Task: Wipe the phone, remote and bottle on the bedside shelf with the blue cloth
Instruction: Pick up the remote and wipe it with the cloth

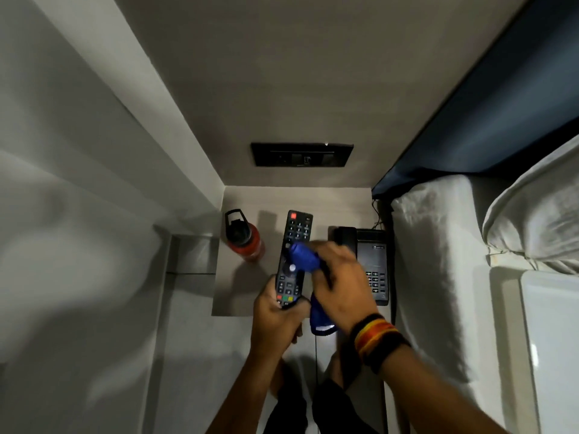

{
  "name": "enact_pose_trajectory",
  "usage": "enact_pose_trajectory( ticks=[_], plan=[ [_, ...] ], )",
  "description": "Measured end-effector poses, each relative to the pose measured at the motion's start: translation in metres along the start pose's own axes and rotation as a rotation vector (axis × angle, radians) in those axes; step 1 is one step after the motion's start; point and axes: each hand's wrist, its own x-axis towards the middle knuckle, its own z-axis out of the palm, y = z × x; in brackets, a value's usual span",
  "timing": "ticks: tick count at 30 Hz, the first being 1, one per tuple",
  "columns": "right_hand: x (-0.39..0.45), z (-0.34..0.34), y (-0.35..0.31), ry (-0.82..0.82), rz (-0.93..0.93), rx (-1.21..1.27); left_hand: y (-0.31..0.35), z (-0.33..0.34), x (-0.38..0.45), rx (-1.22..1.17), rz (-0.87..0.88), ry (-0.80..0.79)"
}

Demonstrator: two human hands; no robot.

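Note:
My left hand [277,314] grips the lower end of a long black remote [294,245], holding it up above the grey bedside shelf [238,286]. My right hand [341,283] is closed on a bunched blue cloth [304,258] and presses it against the middle of the remote's button face; a tail of cloth hangs below the hand. A red bottle [250,242] with a black cap stands at the shelf's left rear. A black desk phone [372,261] sits at the shelf's right, partly hidden behind my right hand.
A black switch panel [302,154] is set in the wall above the shelf. The bed with white sheets [438,277] and a pillow [539,214] borders the shelf on the right. A grey wall closes the left side. My feet show on the floor below.

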Motion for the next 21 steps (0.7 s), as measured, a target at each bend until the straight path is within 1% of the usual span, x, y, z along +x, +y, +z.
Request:
enact_pose_trajectory(
  ticks=[2, 3, 6, 10, 12, 14, 16, 20, 21],
  plan=[
    [0.021, -0.006, -0.001, 0.088, 0.017, -0.017, 0.012, 0.008, 0.006, 0.010, 0.012, -0.008],
    [0.031, -0.007, -0.002, 0.080, 0.010, -0.051, 0.016, 0.012, 0.008, 0.016, 0.009, -0.014],
    [0.047, 0.000, -0.002, -0.025, -0.028, -0.234, 0.018, 0.015, 0.009, 0.023, 0.000, -0.021],
    [0.031, 0.015, -0.001, -0.004, -0.001, -0.311, 0.007, 0.009, 0.008, 0.040, 0.014, -0.007],
    [0.019, 0.021, 0.000, -0.018, 0.005, -0.303, 0.001, 0.008, 0.006, 0.054, 0.008, -0.002],
    [0.008, 0.022, 0.001, -0.050, 0.006, -0.250, -0.001, 0.006, 0.004, 0.068, 0.019, 0.006],
    [0.006, 0.018, 0.001, -0.043, -0.012, -0.186, -0.001, 0.003, 0.003, 0.074, 0.037, 0.006],
    [0.021, 0.008, -0.007, 0.099, 0.016, -0.103, 0.001, 0.005, 0.000, 0.089, 0.039, -0.024],
    [0.024, 0.007, -0.012, 0.112, 0.016, -0.094, 0.001, 0.005, -0.002, 0.084, 0.042, -0.030]
  ],
)
